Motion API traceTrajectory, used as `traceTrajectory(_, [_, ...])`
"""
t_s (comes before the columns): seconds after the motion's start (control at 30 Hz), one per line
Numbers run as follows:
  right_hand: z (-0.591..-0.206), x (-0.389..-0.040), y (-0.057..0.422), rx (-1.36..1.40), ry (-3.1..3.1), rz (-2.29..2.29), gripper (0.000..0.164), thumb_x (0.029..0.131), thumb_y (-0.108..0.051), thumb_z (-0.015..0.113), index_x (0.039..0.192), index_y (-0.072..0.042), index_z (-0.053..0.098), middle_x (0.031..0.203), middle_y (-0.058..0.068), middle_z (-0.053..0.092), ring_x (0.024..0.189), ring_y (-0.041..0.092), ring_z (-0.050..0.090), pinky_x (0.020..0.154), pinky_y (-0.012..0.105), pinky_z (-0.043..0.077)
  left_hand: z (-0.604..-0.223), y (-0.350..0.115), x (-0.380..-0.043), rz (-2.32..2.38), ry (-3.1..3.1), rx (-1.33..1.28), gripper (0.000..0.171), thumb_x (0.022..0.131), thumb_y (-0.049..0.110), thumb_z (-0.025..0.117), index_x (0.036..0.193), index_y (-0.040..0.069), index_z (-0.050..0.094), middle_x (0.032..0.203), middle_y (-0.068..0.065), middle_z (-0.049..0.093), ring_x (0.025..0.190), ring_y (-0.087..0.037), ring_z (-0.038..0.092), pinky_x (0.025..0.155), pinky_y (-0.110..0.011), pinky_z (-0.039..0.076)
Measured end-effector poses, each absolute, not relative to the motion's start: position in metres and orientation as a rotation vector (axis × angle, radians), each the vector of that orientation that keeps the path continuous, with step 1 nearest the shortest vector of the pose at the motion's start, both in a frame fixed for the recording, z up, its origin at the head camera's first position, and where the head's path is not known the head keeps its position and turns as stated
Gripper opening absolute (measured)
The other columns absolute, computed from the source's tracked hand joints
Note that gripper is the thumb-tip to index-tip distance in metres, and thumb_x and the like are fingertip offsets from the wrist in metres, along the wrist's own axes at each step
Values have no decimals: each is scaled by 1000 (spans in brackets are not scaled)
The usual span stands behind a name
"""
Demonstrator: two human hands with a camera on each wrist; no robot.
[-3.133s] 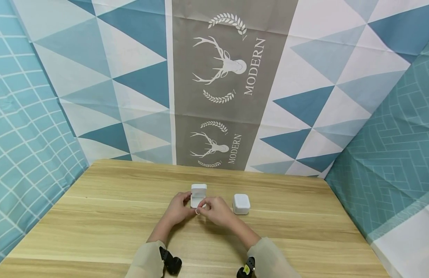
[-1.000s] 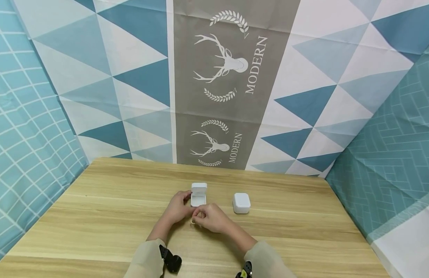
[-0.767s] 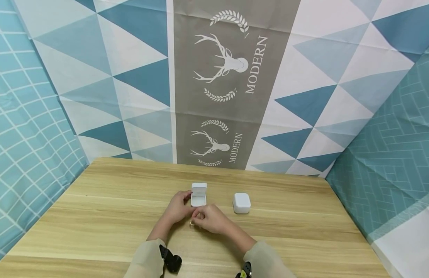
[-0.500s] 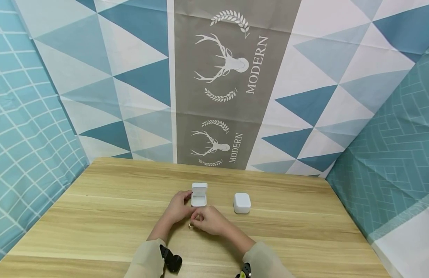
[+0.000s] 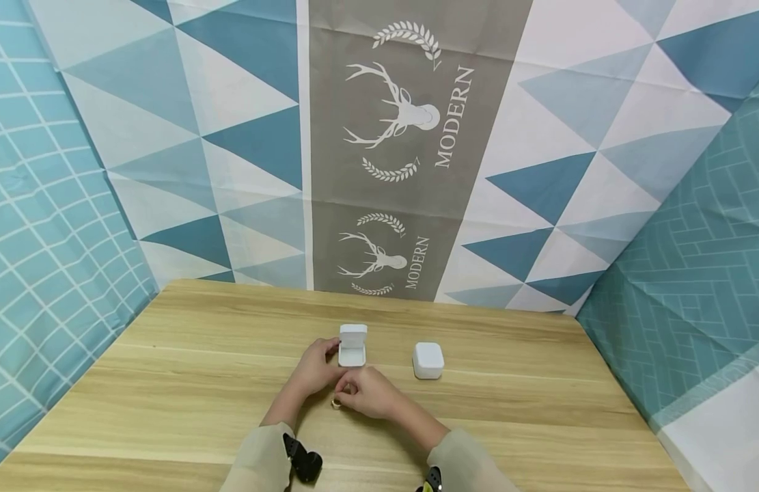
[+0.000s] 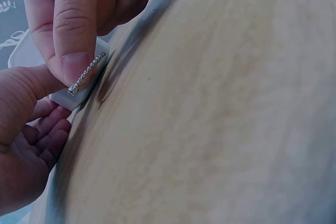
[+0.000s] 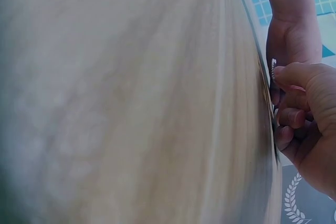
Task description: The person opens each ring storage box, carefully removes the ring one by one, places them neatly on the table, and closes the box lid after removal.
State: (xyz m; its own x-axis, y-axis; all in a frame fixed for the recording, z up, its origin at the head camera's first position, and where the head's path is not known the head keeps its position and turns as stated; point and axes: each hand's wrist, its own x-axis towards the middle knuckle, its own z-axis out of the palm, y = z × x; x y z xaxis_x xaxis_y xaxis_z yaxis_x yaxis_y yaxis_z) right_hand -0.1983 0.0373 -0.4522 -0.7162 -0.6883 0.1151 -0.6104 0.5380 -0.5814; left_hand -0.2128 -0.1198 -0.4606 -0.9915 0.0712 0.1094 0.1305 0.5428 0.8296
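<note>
My left hand (image 5: 315,369) grips the side of an open white ring box (image 5: 352,354), whose lid stands upright and whose lining is white. The box rests on the wooden table. In front of it, my right hand (image 5: 369,393) pinches a ring (image 5: 336,404) between thumb and forefinger. From the left wrist view, the ring (image 6: 86,74) is a thin band with a beaded, silvery face, just off the fingertips of the right hand (image 6: 79,24). My left hand (image 6: 23,135) lies below it there, with part of the box (image 6: 63,98) hidden behind the hands.
A second white box (image 5: 428,360), shut, stands on the table (image 5: 508,410) to the right of the open one. Patterned cloth (image 5: 244,150) hangs behind the table and along both sides. Black wrist cameras (image 5: 305,465) sit on the sleeves.
My right hand has drawn the ring away from the box's front, toward me and slightly left, and the ring has turned in the fingertips. The left hand and both boxes have stayed in place.
</note>
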Motion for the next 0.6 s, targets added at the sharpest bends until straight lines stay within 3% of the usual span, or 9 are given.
traceTrajectory(0.6, [-456, -200, 37, -1165, 2674, -791, 10, 87, -19, 66, 83, -12, 71, 57, -12, 55, 49, -8, 39, 49, 8, 35, -459, -119, -213, -1467, -2710, -187, 63, 71, 12, 80, 126, -5, 54, 110, -14, 60, 108, -29, 55, 98, -46, 44])
